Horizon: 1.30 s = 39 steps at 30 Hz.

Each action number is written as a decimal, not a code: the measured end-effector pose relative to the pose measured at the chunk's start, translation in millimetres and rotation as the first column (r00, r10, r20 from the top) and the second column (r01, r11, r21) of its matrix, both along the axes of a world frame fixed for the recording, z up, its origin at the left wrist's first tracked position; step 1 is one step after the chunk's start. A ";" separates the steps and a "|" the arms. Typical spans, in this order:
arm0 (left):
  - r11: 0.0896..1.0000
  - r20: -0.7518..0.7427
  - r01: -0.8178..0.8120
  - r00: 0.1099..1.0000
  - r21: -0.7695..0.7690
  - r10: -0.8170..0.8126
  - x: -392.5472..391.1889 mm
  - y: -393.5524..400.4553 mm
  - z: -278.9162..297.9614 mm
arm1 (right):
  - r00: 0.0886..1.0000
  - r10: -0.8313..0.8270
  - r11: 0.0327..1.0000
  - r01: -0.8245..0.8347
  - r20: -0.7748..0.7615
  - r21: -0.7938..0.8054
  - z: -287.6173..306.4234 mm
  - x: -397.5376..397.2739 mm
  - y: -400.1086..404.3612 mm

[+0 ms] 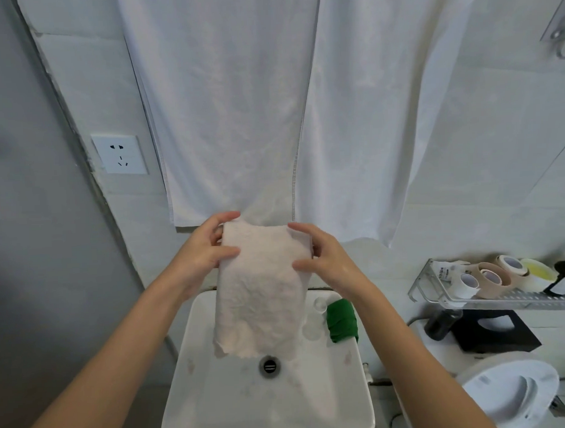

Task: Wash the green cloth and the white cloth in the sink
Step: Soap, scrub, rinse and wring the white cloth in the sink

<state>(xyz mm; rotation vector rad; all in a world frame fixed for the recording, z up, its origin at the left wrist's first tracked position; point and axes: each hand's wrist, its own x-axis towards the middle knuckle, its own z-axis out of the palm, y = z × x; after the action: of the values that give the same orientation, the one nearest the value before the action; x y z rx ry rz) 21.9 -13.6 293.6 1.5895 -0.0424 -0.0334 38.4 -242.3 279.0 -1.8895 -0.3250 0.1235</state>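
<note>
The white cloth (261, 294) hangs down over the white sink (217, 408), held up by its top edge. My left hand (208, 248) grips its upper left corner, thumb in front and fingers behind. My right hand (321, 257) grips the upper right corner the same way. The cloth's ragged lower edge ends just above the drain (269, 367). The green cloth (342, 320) lies rolled up on the sink's right rim, below my right wrist and apart from both hands.
A large white towel (226, 119) hangs on the wall behind the sink. A wall socket (119, 154) is at the left. At the right, a clear shelf (502, 297) holds tape rolls and bottles, above a black tissue box (496, 331) and a white toilet (511, 394).
</note>
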 end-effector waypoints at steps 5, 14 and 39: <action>0.994 0.039 -0.009 0.999 0.112 0.005 2.1 -2.3 -2.8 | 0.965 0.070 0.940 0.022 0.255 -0.342 -14.5 -3.1 4.8; 0.386 0.226 -0.212 0.974 0.898 0.008 1.7 -5.2 -19.2 | 0.942 0.031 0.827 0.164 0.335 -0.538 -28.8 0.3 19.4; 0.656 0.193 -0.201 0.977 0.727 0.085 -18.0 -1.8 -29.3 | 0.910 -0.345 0.929 0.366 0.231 -0.053 -18.2 -29.3 29.5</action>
<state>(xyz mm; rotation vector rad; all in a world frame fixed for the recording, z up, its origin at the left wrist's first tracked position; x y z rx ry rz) 3.9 -15.5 264.3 2.4279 -0.0129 0.2196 9.1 -212.8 260.9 -2.0302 -0.1175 -0.3234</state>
